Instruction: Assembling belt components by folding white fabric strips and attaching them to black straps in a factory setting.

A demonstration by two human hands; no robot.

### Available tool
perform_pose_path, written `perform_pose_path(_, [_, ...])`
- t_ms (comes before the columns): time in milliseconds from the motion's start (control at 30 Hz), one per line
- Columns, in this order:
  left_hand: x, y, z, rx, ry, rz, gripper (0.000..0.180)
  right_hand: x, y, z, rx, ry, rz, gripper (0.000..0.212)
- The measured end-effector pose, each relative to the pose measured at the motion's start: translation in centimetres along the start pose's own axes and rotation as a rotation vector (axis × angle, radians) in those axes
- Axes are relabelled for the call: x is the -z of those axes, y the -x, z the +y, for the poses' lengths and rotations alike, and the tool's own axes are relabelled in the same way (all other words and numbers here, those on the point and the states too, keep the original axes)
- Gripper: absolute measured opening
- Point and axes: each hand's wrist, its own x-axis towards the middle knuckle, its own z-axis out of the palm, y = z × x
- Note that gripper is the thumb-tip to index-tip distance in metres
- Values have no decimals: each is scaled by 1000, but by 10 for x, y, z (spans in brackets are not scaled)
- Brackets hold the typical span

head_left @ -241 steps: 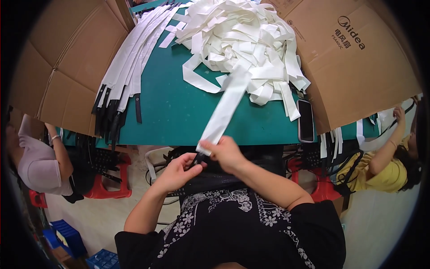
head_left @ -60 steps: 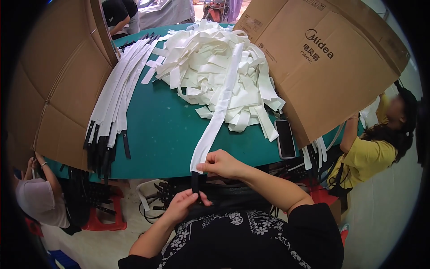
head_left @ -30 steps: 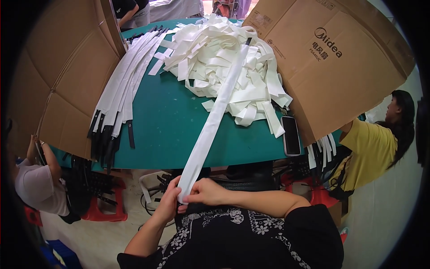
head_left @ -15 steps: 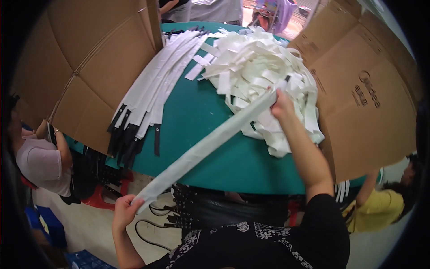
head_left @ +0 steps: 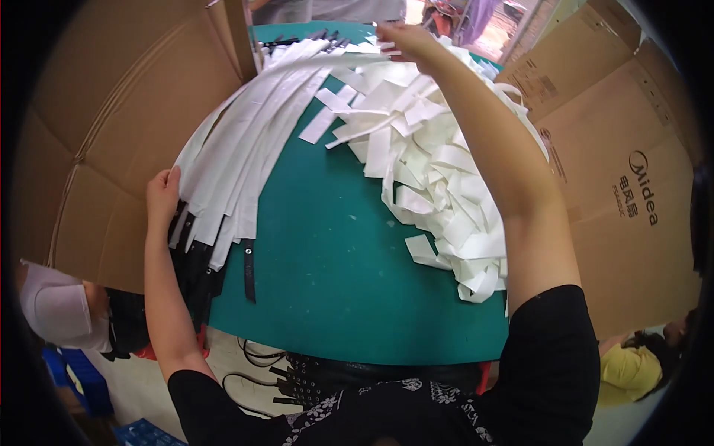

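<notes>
A long black belt in a white sleeve (head_left: 275,72) is stretched from my left hand to my right across the far left of the table. My left hand (head_left: 163,196) is closed on its near end, beside the cardboard. My right hand (head_left: 410,46) reaches far forward and pinches the other end, partly hidden by the fingers. Beneath lies a bundle of white-sleeved belts (head_left: 245,163), with black eyeleted ends (head_left: 249,271) sticking out towards me. Below my right forearm spreads a tangled heap of flat white sleeves (head_left: 446,167).
A green table (head_left: 320,245) bears all of this. Tall cardboard boxes stand at the left (head_left: 141,97) and right (head_left: 595,186). Other people sit at the lower left (head_left: 63,308) and lower right (head_left: 632,372). More black eyeleted belts (head_left: 309,379) lie below the front edge.
Both hands have carried the white-sleeved belt forward and left, from across the table's front to over the bundle. The view has shifted, and the heap's near side shows more.
</notes>
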Motion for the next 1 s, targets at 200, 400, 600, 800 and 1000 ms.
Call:
perform_pose_path(200, [-15,30,56,18,-726,-82,24,38,140,80,-62,685,-176,28])
perform_pose_path(400, [-121,88,139,-265,-12,-260,30,-3,243,107,44,644,-82,21])
perform_pose_path(600, [-233,149,214,194,686,-675,31,-64,283,114,100,308,180,28])
perform_pose_path(800, [-190,133,262,203,1202,-893,16,-19,256,99,-47,-415,-224,44])
perform_pose_path(1000, [-158,83,269,222,1299,-804,19,-8,244,80,-217,-488,-252,41])
